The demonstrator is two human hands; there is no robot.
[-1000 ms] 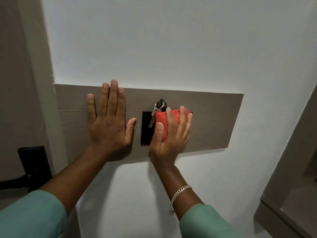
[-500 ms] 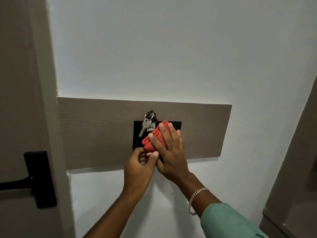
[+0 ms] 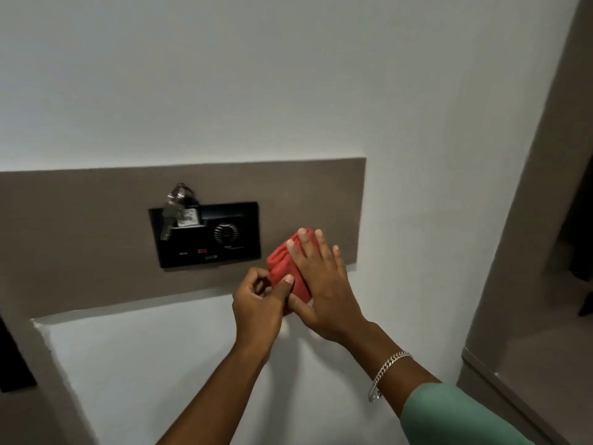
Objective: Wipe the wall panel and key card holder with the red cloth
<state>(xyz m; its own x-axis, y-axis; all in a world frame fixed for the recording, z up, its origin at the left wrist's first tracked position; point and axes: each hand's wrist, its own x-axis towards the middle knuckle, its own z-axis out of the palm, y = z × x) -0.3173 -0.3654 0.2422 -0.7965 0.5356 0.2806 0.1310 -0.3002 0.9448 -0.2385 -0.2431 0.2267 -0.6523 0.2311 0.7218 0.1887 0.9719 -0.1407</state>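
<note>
Cloth: red cloth [image 3: 285, 268], bunched, pressed against the lower right part of the brown wall panel [image 3: 80, 226], just right of the black key card holder [image 3: 205, 236].
Right hand [image 3: 324, 284]: spread flat over the cloth, fingers extended, pinning it to the panel; a silver bracelet [image 3: 385, 374] on the wrist, a green sleeve [image 3: 449, 415] below.
Left hand [image 3: 260, 303]: fingers curled, thumb up, pinching the cloth's lower left edge.
Holder: set into the panel, with a round dial [image 3: 226, 233] and a small red light.
Keys [image 3: 175, 207]: hanging from the holder's upper left corner, with a white tag.
Wall [image 3: 288, 75]: white, above and below the panel.
</note>
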